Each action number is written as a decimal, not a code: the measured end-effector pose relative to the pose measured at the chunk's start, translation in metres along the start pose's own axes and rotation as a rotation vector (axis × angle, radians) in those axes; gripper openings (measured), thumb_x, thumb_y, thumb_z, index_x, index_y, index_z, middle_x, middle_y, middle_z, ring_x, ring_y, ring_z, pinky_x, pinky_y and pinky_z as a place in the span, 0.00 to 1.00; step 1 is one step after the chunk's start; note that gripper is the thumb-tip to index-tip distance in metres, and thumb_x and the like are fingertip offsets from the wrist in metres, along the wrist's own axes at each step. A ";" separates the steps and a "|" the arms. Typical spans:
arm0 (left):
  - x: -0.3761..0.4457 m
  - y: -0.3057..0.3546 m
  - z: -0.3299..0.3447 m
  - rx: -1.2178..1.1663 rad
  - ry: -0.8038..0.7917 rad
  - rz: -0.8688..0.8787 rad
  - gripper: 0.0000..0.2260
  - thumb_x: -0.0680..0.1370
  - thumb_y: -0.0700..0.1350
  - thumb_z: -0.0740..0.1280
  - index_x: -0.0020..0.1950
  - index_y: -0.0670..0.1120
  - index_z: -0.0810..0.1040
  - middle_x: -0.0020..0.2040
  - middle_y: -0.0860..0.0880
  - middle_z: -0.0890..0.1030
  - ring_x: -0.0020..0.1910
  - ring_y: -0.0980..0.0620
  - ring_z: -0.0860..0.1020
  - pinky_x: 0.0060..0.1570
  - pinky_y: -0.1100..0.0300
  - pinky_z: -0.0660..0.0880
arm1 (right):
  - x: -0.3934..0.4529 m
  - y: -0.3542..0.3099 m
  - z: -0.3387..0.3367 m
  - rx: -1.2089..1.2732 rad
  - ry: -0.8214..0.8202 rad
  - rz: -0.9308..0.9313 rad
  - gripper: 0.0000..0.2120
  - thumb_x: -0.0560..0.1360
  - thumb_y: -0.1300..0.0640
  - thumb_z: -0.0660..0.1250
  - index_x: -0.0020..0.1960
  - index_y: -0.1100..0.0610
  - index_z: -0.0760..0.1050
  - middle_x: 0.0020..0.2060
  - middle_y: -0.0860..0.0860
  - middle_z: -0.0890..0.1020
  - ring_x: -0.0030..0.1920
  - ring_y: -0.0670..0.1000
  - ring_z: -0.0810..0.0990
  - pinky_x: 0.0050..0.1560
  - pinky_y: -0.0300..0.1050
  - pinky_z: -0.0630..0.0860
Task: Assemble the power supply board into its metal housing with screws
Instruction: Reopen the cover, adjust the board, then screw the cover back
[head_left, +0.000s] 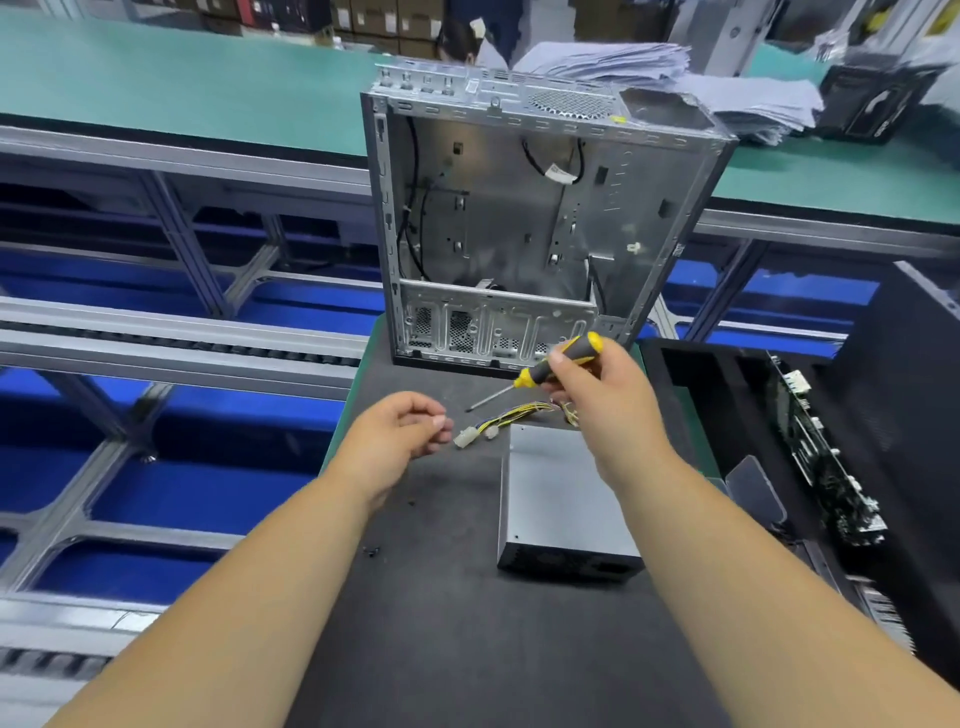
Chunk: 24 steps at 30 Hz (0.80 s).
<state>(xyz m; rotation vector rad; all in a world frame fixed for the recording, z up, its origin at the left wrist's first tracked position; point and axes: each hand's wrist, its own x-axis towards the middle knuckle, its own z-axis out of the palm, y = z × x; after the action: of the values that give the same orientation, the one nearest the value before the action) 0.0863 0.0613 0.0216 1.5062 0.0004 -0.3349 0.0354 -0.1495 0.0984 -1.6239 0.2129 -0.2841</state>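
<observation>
Black mat (441, 597), green benches (156, 78); right fingers (563, 364) grip screwdriver (550, 366), left (400, 431) curled.

Open metal housing (540, 218) stands upright at the far end of the desk (441, 649), its cavity facing the person; loose cables hang inside. Nearer than the housing: power supply box (561, 499) and wire bundle (509, 418) take the right part. Left part is bare mat, small screws (372, 551) only.

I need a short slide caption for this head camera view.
Right hand holds screwdriver above power supply; open metal case behind.
</observation>
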 end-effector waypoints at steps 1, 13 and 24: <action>-0.002 0.009 0.001 -0.056 -0.026 -0.030 0.06 0.78 0.33 0.65 0.46 0.42 0.78 0.39 0.47 0.84 0.37 0.56 0.82 0.38 0.66 0.78 | 0.000 -0.005 0.001 -0.002 -0.018 -0.027 0.06 0.79 0.56 0.66 0.47 0.59 0.74 0.41 0.50 0.86 0.44 0.48 0.85 0.39 0.34 0.78; -0.023 0.045 0.054 -0.312 0.020 -0.204 0.03 0.79 0.36 0.65 0.49 0.41 0.79 0.37 0.49 0.82 0.33 0.59 0.79 0.34 0.67 0.78 | 0.009 -0.023 -0.036 0.068 -0.166 -0.153 0.03 0.79 0.60 0.64 0.47 0.59 0.74 0.41 0.48 0.85 0.44 0.48 0.86 0.46 0.35 0.80; -0.039 0.042 0.096 -0.421 0.204 -0.188 0.02 0.78 0.38 0.67 0.49 0.40 0.80 0.35 0.50 0.84 0.31 0.59 0.81 0.31 0.69 0.77 | 0.008 -0.021 -0.074 0.128 -0.257 -0.120 0.02 0.79 0.65 0.63 0.50 0.62 0.75 0.42 0.52 0.86 0.43 0.46 0.86 0.42 0.31 0.77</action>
<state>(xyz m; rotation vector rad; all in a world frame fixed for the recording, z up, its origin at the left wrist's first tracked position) 0.0387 -0.0223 0.0781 1.1175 0.3559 -0.3074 0.0191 -0.2202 0.1247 -1.5309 -0.0978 -0.1740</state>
